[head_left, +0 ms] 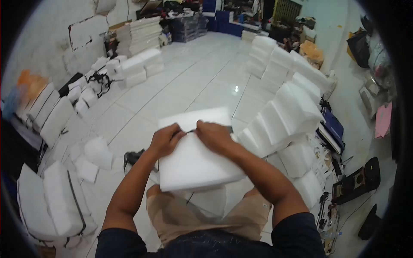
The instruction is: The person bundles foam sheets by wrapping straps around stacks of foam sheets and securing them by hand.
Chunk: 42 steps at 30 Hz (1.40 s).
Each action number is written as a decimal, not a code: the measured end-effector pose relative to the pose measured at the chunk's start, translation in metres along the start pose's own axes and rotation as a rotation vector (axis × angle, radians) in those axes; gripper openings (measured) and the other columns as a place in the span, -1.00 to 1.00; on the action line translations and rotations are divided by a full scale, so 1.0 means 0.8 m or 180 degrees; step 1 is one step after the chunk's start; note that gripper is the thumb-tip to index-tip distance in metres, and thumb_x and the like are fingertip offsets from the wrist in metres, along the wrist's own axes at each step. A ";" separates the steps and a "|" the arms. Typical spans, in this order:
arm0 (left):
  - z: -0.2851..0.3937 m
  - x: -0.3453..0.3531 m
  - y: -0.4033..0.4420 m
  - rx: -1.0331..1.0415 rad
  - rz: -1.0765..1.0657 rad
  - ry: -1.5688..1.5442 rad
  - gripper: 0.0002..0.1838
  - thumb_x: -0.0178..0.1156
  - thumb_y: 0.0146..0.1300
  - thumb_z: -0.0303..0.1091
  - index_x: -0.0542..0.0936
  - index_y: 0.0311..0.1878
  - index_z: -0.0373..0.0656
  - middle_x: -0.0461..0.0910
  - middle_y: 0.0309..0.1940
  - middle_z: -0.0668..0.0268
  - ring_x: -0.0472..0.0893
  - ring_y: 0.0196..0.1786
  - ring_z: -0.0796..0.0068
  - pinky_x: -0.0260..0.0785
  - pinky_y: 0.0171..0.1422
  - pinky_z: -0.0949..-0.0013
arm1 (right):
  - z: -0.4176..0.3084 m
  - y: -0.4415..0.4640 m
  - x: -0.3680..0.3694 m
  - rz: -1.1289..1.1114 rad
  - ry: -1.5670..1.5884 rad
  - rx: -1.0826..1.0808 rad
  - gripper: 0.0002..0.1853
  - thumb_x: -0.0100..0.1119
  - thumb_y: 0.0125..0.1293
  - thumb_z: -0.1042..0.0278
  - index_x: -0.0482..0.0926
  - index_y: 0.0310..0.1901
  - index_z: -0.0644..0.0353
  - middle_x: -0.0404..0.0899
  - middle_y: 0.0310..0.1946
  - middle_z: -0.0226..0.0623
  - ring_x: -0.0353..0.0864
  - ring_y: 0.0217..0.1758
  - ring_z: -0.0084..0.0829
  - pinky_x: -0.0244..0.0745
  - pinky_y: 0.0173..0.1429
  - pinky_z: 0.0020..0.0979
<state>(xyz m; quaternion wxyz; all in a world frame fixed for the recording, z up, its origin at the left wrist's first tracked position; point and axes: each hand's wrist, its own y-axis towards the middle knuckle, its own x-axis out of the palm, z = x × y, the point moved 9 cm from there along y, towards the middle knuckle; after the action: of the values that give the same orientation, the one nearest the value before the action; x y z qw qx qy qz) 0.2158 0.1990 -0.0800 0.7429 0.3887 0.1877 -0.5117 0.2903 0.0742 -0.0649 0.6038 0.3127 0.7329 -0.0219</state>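
Observation:
A thick white foam block [198, 165] rests across my lap, between my forearms. On its upper side, a thin dark strap runs between my two hands. My left hand [165, 139] is closed in a pinch on one part of the strap. Close beside it on the right, my right hand [211, 135] pinches another part. The strap's dark edge also shows at the block's right side, just past my right hand. My fingers hide most of the strap.
White foam stacks [279, 116] curve along the right. Strapped foam blocks [53, 200] stand at lower left, with foam scraps [97, 155] nearby. A black speaker [356, 180] lies at far right. Foam sheets [140, 36] are piled at the back left.

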 end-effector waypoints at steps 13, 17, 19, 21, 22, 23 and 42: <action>-0.013 -0.026 -0.035 -0.0429 -0.0602 0.0172 -0.74 0.18 0.36 -0.18 0.49 -0.26 -0.20 0.63 -0.45 0.18 0.56 -0.39 0.31 0.34 -0.26 0.32 | -0.001 -0.056 -0.043 0.0068 0.0105 -0.0144 -0.81 0.11 0.36 0.27 0.40 -0.32 0.19 0.54 -0.47 -0.16 0.57 -0.35 -0.08 0.46 -0.26 -0.11; -0.017 -0.023 -0.043 -0.0934 -0.1102 0.0069 -0.74 0.16 0.37 -0.14 0.55 -0.19 -0.17 0.61 -0.47 0.22 0.55 -0.37 0.37 0.34 -0.25 0.32 | -0.006 -0.075 -0.052 0.0208 0.0109 -0.0223 -0.80 0.13 0.35 0.28 0.39 -0.34 0.18 0.52 -0.50 -0.20 0.56 -0.37 -0.11 0.46 -0.30 -0.13; -0.002 -0.026 -0.041 -0.0927 -0.1230 -0.0006 -0.73 0.15 0.37 -0.11 0.58 -0.15 -0.14 0.61 -0.44 0.23 0.56 -0.34 0.34 0.34 -0.21 0.28 | -0.011 -0.086 -0.059 0.0282 0.0095 -0.0262 -0.80 0.14 0.34 0.28 0.39 -0.35 0.18 0.51 -0.50 -0.21 0.57 -0.37 -0.12 0.46 -0.31 -0.13; 0.028 -0.024 -0.042 -0.0999 -0.1594 0.0590 -0.72 0.15 0.35 -0.14 0.62 -0.09 -0.14 0.64 -0.39 0.20 0.58 -0.31 0.32 0.38 -0.16 0.28 | -0.023 -0.108 -0.066 0.0400 -0.0126 -0.0434 -0.86 0.14 0.28 0.34 0.41 -0.35 0.15 0.51 -0.49 -0.24 0.58 -0.38 -0.16 0.49 -0.32 -0.15; 0.046 -0.020 -0.038 -0.0227 -0.1388 0.0885 -0.69 0.13 0.36 -0.18 0.63 -0.11 -0.26 0.63 -0.42 0.17 0.61 -0.33 0.43 0.39 -0.24 0.39 | -0.029 -0.123 -0.065 0.0403 -0.0108 -0.0433 -0.86 0.14 0.28 0.34 0.41 -0.35 0.15 0.51 -0.49 -0.24 0.58 -0.38 -0.16 0.49 -0.32 -0.15; 0.048 -0.017 -0.040 -0.0228 -0.1389 0.0898 -0.69 0.13 0.36 -0.18 0.63 -0.11 -0.26 0.63 -0.42 0.17 0.61 -0.33 0.43 0.39 -0.24 0.39 | -0.039 -0.142 -0.063 0.0386 -0.0233 -0.0491 -0.90 0.13 0.24 0.37 0.42 -0.34 0.14 0.51 -0.47 -0.26 0.58 -0.37 -0.18 0.50 -0.32 -0.17; 0.126 0.077 -0.049 -0.0898 -0.1980 -0.2325 -0.66 0.14 0.41 -0.24 0.59 0.06 -0.31 0.66 -0.14 0.32 0.59 -0.08 0.61 0.42 0.03 0.51 | -0.045 -0.140 -0.145 0.1142 0.0665 -0.0558 -0.83 0.32 0.23 0.29 0.60 -0.30 0.20 0.64 -0.44 -0.22 0.64 -0.42 -0.23 0.51 -0.34 -0.32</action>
<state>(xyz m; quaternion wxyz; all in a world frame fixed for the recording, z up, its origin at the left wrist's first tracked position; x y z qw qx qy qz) 0.1933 0.0770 -0.0737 0.6177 0.0055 0.0897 -0.7813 0.2135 -0.0513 0.0107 0.5437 0.3850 0.7232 0.1821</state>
